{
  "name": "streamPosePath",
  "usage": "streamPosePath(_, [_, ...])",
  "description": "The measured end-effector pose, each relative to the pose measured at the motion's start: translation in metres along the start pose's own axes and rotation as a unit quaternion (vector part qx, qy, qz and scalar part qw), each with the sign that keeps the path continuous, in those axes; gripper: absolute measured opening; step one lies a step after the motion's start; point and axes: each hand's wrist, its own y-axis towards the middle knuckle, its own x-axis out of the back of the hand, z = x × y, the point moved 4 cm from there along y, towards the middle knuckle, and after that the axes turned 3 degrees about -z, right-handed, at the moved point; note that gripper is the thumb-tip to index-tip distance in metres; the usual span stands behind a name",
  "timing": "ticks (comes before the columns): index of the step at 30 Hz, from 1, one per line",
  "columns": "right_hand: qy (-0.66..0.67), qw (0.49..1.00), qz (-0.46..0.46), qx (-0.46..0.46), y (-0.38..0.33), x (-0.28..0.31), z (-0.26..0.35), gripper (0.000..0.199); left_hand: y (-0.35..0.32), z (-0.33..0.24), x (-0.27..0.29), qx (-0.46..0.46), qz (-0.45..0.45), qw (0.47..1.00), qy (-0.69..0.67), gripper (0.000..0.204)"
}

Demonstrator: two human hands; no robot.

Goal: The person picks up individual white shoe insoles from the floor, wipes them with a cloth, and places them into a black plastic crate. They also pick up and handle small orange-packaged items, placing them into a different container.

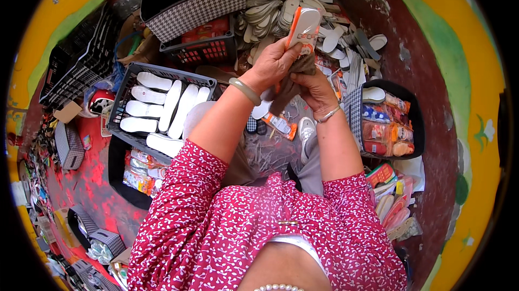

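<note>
In front of me, my left hand is closed round an upright clear packet with orange trim, which has a white insole showing inside. Just below and to the right, the fingers of my right hand are shut on a dark brown cloth. The cloth hangs down between both hands and touches the packet's lower end, which it partly hides. On the floor beneath my hands lies another orange-trimmed packet.
At left, a grey crate holds several white insoles. Loose insoles are piled against the far wall. A checked fabric basket with several packets stands at right. Stacked black crates stand at far left, a checked bin at the back.
</note>
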Motion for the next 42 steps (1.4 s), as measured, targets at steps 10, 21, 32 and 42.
streamPosePath(10, [-0.016, 0.995, -0.052, -0.081, -0.012, -0.011, 0.003, 0.027, -0.003, 0.012, 0.010, 0.087, -0.173, 0.980, -0.051, 0.032])
streamPosePath(21, [-0.084, 0.993, -0.030, -0.083, -0.012, -0.009, 0.000, 0.024, 0.001, 0.021, 0.018, 0.058, -0.181, 0.953, -0.237, 0.034])
streamPosePath(32, [-0.001, 0.991, -0.132, 0.028, -0.035, 0.035, 0.046, 0.041, 0.004, -0.006, 0.054, 0.121, -0.091, 0.927, -0.344, 0.034])
streamPosePath(42, [0.075, 0.992, 0.053, 0.089, -0.028, 0.006, 0.040, 0.064, -0.009, 0.012, 0.028, 0.204, -0.016, 0.970, -0.129, 0.028])
